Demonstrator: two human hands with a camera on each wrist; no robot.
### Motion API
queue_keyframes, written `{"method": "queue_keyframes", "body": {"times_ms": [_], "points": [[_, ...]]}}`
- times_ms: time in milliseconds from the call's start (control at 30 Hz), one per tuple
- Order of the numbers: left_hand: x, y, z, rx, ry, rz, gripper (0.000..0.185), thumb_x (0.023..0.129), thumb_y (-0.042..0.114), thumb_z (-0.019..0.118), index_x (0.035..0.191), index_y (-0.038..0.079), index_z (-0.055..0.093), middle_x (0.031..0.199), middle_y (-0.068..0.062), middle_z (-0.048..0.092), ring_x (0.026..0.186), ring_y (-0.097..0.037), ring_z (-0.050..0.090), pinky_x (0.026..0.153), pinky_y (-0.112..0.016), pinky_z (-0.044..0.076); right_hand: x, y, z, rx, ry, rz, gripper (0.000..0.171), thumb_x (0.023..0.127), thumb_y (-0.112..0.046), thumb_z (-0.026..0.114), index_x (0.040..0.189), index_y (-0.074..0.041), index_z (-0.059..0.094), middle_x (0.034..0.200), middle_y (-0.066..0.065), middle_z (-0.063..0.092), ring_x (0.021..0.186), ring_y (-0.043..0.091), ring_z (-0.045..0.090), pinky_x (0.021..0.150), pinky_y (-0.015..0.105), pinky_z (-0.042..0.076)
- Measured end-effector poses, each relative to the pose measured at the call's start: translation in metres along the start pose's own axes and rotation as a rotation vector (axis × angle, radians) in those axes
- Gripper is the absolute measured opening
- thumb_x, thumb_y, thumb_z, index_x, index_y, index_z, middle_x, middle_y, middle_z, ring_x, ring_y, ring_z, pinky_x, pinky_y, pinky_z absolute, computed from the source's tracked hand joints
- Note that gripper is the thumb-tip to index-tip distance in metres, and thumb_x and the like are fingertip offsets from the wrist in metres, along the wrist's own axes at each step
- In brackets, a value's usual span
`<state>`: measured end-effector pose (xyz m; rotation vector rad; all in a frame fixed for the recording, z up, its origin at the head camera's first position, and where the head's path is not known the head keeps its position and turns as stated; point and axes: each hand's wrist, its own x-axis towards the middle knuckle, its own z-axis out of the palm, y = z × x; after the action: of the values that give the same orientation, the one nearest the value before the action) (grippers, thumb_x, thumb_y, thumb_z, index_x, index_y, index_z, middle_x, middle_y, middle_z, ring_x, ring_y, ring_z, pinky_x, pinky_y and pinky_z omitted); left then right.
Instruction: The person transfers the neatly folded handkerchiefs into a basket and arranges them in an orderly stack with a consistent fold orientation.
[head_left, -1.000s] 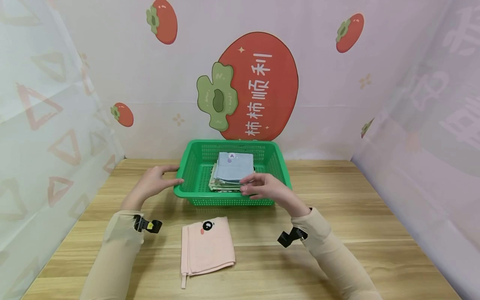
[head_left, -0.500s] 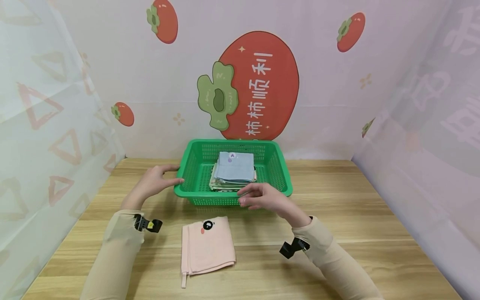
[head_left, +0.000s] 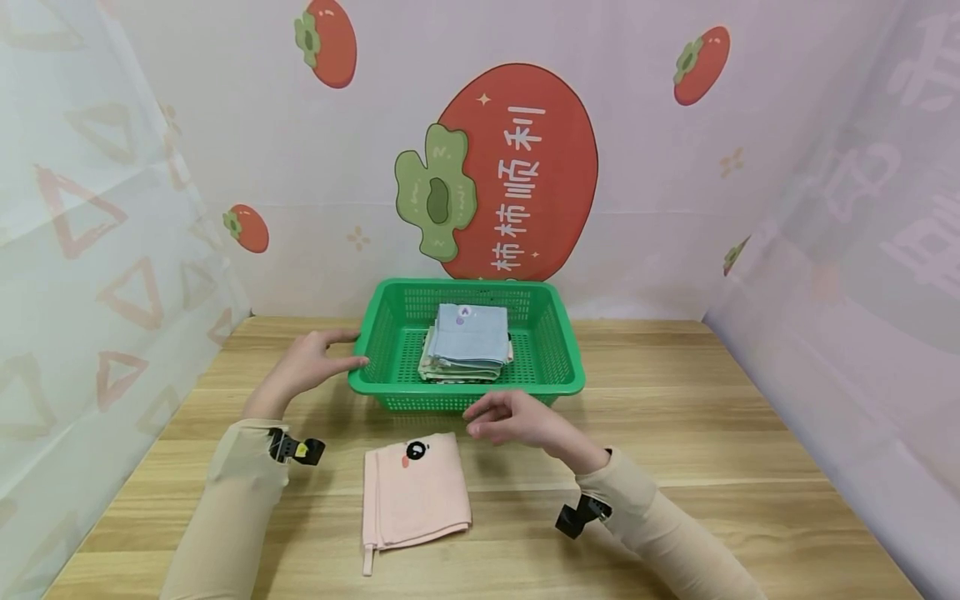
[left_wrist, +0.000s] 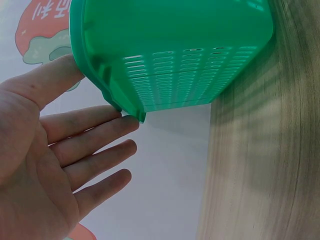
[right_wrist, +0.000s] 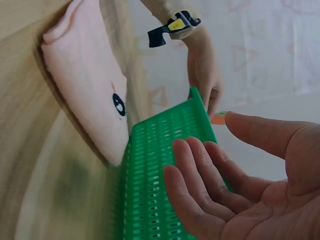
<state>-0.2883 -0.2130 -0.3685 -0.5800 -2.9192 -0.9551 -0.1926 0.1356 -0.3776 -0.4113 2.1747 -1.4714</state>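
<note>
Your left hand (head_left: 303,367) rests against the left rim of the green basket (head_left: 558,385), fingers straight and spread, fingertips touching the rim's corner as the left wrist view shows. Your right hand (head_left: 513,418) hovers empty just in front of the basket's near wall, fingers loosely extended, palm turned down, gripping nothing. The folded pink cloth (head_left: 415,490) with the small face print lies flat on the counter (head_left: 712,467), near you and just left of that right hand. A stack of folded cloths (head_left: 467,343), blue one on top, sits inside the basket toward its middle.

If the pink cloth is what you are going for, bring the right hand down on its near right edge and pinch through all the layers so the fold does not open as you lift. Keep the left hand pressing the rim so the light basket does not slide on the smooth wood. Lift the cloth level and clear the near wall before going over the stack.

How many cloths are in the stack cannot be counted; only their edges show. The pink cloth's underside and its hanging loop are hard to make out, and the right wrist view is blurred along the counter.
</note>
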Motion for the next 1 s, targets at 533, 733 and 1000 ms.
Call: {"method": "queue_keyframes", "body": {"times_ms": [533,733,1000], "points": [[0.0,0.0,0.001,-0.009,0.001,0.0,0.065,0.084,0.046,0.068,0.133,0.005,0.055,0.133,-0.018,0.056,0.128,-0.041,0.045,0.098,-0.061,0.04,0.011,0.028,0.018,-0.095,0.034,0.027,0.029,0.084,-0.012,0.071,0.109,0.001,0.066,0.091,0.008,0.071,0.081,0.019,0.066,0.07,0.037,0.057],[0.0,0.0,0.0,-0.012,0.001,0.006,0.066,0.084,0.048,0.067,0.133,0.005,0.055,0.133,-0.019,0.056,0.128,-0.041,0.045,0.098,-0.06,0.04,0.012,0.032,0.027,-0.115,0.027,0.059,0.027,0.081,-0.011,0.073,0.105,-0.001,0.067,0.084,0.005,0.071,0.076,0.018,0.068,0.063,0.035,0.057],[0.0,0.001,0.0,-0.008,-0.004,0.002,0.066,0.084,0.048,0.067,0.134,0.005,0.054,0.134,-0.019,0.055,0.129,-0.041,0.044,0.098,-0.06,0.04,0.016,0.038,0.036,-0.111,0.04,0.084,0.028,0.08,-0.012,0.075,0.105,-0.002,0.066,0.085,0.006,0.072,0.074,0.016,0.068,0.061,0.032,0.056]]}}
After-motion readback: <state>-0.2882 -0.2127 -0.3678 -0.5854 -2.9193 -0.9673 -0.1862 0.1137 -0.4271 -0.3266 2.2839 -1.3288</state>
